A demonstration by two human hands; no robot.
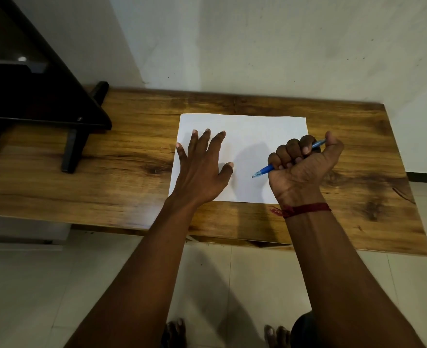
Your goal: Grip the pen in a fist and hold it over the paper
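A white sheet of paper (255, 136) lies flat on the wooden tabletop (122, 172), nearer the far edge than the near one and a little toward the right end. The left hand (202, 167) rests palm down on the sheet's left part, fingers straight and spread, the little finger reaching just over the paper's left edge. The right hand (303, 167) is curled in a fist around a blue ballpoint pen (265, 170) (palm side turned up toward the camera), with the pen's tip pointing left and down over the paper's lower middle; whether the tip touches the sheet cannot be told. A red thread (305, 209) circles the right wrist. At the tabletop's far left corner stands a dark wooden stand (56, 101), well apart from the paper.
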